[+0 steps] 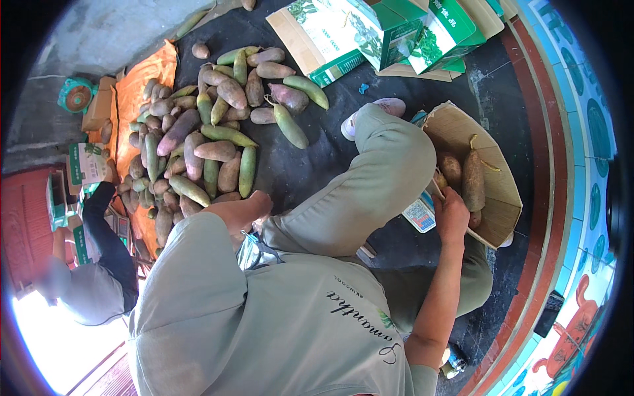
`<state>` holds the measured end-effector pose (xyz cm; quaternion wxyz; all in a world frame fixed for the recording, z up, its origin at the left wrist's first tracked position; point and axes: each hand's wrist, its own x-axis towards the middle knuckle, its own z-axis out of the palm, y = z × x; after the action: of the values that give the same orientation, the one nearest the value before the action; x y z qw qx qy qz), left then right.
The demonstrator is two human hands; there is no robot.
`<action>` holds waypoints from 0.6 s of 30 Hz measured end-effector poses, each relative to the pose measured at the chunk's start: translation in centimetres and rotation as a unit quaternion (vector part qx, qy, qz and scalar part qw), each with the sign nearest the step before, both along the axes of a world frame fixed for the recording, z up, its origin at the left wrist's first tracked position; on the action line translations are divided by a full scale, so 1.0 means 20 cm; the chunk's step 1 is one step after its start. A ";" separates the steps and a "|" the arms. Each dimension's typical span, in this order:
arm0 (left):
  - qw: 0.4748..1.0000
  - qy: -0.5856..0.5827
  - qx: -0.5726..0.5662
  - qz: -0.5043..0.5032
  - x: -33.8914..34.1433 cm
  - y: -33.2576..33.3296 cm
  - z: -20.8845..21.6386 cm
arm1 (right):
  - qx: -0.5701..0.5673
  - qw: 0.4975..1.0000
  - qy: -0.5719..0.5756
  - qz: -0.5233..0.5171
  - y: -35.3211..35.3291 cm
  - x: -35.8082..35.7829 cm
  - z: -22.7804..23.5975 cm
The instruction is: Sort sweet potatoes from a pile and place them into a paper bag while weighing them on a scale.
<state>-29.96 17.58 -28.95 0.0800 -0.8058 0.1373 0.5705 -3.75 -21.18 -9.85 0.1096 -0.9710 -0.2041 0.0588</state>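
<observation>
My right hand (451, 206) is closed on the near edge of an open cardboard box (505, 198) at the right. Inside the box lie several brown-skinned radishes (473, 181), one with a yellowish stalk. Beside the box, partly under it, shows a digital scale (419, 214) with a keypad. My left hand (261, 202) is low in front of me, at the near right edge of a big pile of long radishes (218, 150), some green, some reddish-brown. Its fingers are hidden, so whether it holds anything cannot be seen.
Green-and-white cartons (383, 39) stand at the far side on the dark ground sheet (330, 165). An orange sheet (142, 82) lies under the pile's left part. Another person (99, 277) is at the left among cartons. A phone (549, 315) lies on the right ledge.
</observation>
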 end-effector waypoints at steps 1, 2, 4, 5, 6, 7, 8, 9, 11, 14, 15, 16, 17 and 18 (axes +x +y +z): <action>1.000 -0.027 0.002 -0.015 -0.03 0.01 -0.01 | -0.003 1.000 0.003 0.003 0.00 0.00 0.00; 0.998 -0.053 0.004 -0.030 -0.06 0.02 -0.01 | 0.002 1.000 0.002 0.001 0.01 0.00 0.00; 0.999 -0.018 0.004 -0.040 0.00 0.00 0.10 | 0.005 1.000 -0.014 0.013 -0.02 0.00 -0.01; 0.999 0.018 0.002 -0.045 0.04 -0.01 0.14 | 0.005 1.000 -0.021 0.005 -0.04 0.00 0.00; 0.999 0.017 0.006 -0.046 0.02 0.01 0.15 | 0.005 0.999 -0.028 0.016 -0.03 0.00 0.00; 1.000 -0.004 0.002 -0.003 -0.01 0.04 0.15 | 0.005 0.999 -0.034 0.026 -0.03 0.00 -0.01; 0.999 -0.025 -0.003 0.040 -0.02 0.07 0.15 | 0.009 0.999 -0.036 0.024 -0.03 0.01 -0.02; 0.999 -0.027 -0.001 0.036 0.02 0.07 0.20 | 0.004 0.999 -0.034 0.026 -0.05 0.01 -0.04; 0.990 -0.024 0.071 0.117 0.14 0.07 0.34 | 0.002 0.999 -0.033 0.027 -0.05 0.01 -0.04; 0.957 -0.095 0.134 0.241 0.23 0.16 0.39 | -0.003 0.999 -0.024 0.025 -0.03 0.01 -0.03; 0.957 -0.098 0.135 0.238 0.27 0.18 0.41 | -0.003 0.999 -0.023 0.024 -0.03 0.01 -0.04; 0.944 -0.136 0.126 0.273 0.31 0.20 0.43 | -0.004 1.000 -0.022 0.022 -0.03 0.01 -0.04; 0.928 -0.174 0.117 0.307 0.34 0.20 0.45 | -0.002 1.000 -0.024 0.018 -0.04 0.00 -0.04; 0.929 -0.179 0.117 0.302 0.37 0.20 0.47 | 0.004 0.999 -0.026 0.018 -0.04 0.00 -0.04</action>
<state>-22.56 21.57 -19.48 0.0211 -0.8827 -0.1967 0.4263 -3.82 -21.97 -10.75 0.1072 -0.9679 -0.2248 0.0346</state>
